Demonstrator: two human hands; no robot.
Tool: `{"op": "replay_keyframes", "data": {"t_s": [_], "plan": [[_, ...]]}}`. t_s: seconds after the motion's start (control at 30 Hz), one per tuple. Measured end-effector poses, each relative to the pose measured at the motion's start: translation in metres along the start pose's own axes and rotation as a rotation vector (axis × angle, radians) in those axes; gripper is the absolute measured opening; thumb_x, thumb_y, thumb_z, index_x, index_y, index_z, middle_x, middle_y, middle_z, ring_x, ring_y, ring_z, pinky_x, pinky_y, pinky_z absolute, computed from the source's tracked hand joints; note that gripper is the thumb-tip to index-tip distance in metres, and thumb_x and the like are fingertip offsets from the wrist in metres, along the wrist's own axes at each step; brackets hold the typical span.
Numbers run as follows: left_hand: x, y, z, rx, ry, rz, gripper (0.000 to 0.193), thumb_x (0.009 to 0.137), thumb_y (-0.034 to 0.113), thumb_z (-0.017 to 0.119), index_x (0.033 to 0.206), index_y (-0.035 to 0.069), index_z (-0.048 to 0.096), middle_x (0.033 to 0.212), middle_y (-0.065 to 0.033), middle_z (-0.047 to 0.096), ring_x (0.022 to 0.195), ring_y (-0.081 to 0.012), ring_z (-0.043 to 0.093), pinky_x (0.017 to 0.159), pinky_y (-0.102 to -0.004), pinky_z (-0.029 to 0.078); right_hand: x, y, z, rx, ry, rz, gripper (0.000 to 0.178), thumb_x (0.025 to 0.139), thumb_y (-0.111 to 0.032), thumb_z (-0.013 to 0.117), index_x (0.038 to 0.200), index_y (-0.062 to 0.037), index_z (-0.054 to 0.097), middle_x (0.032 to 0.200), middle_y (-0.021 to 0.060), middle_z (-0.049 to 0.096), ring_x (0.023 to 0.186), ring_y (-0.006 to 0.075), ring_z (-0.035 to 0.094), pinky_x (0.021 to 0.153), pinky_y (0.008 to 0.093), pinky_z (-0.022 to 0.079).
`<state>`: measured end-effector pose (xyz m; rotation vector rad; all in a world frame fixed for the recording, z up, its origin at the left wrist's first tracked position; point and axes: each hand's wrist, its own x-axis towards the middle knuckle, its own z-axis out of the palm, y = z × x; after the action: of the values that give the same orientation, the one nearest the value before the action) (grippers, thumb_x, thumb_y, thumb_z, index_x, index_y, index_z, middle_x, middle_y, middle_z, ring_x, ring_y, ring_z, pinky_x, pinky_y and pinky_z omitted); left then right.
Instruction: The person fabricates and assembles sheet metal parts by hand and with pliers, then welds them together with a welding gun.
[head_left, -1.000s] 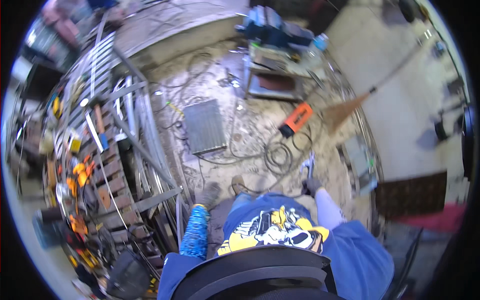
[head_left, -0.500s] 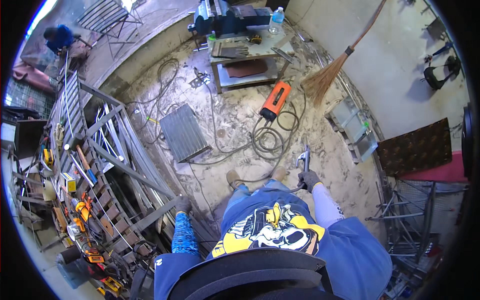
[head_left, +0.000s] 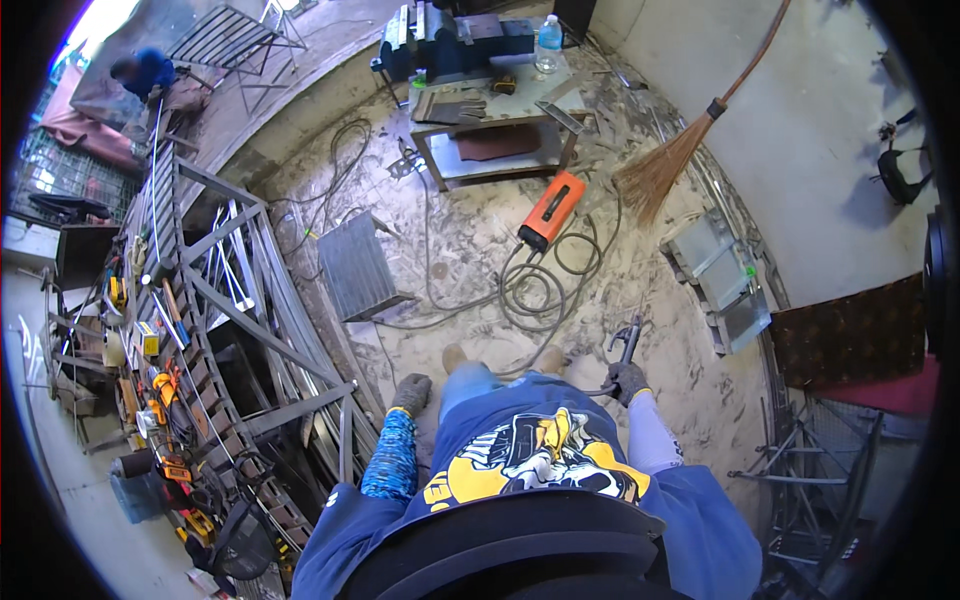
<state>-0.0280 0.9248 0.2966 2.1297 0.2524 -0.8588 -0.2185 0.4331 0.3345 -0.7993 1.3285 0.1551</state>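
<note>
My right hand (head_left: 628, 380), in a dark grey glove, grips a welding electrode holder (head_left: 628, 340) by its handle; its jaw end points away from me, and a cable leaves it at the back. My left hand (head_left: 412, 391), gloved too, hangs beside my thigh, right of the steel rack. Its fingers are loosely bent and apart, with nothing seen in them. An orange portable welding machine (head_left: 552, 211) lies on the floor ahead, with coiled black cable (head_left: 530, 298) beside it. Left of the coil stands a grey ribbed metal box (head_left: 360, 268).
A slatted steel rack (head_left: 215, 390) with tools runs along my left. Ahead is a workbench (head_left: 470, 170) with a blue vise (head_left: 450, 48), a bottle and gloves. A broom (head_left: 665, 165) leans at the right wall near metal frames (head_left: 712, 265). Another person (head_left: 150, 75) crouches far left.
My left hand has swung right, away from the rack's corner and nearer my leg. My right hand, still holding the electrode holder, has shifted slightly right and nearer. The view has turned a little.
</note>
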Motion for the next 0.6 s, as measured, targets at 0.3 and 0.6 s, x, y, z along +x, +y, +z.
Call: {"op": "replay_keyframes", "data": {"t_s": [0.3,0.6], "plan": [[-0.025,0.064,0.030,0.309,-0.237,-0.070,0.032,0.088,0.026,0.057,0.095,0.000,0.072,0.076,-0.0135,0.070,0.066,-0.0227,0.066,0.067,-0.0372,0.054,0.024,-0.026,-0.083,0.126,0.063,-0.001,0.015,0.079,-0.004,0.057,0.066,-0.0105,0.050,0.057,0.0058,0.045,0.046,0.0223,0.049,0.043,0.0369,0.043],[0.061,0.133,0.010,0.188,-0.203,-0.148,0.037,0.088,0.029,0.059,0.106,0.000,0.073,0.085,-0.0120,0.072,0.066,-0.0213,0.066,0.065,-0.0353,0.054,0.048,-0.062,-0.087,0.268,0.315,0.145,0.018,0.082,-0.007,0.050,0.065,-0.0106,0.046,0.052,0.0051,0.034,0.040,0.0221,0.039,0.040,0.0376,0.032]]}}
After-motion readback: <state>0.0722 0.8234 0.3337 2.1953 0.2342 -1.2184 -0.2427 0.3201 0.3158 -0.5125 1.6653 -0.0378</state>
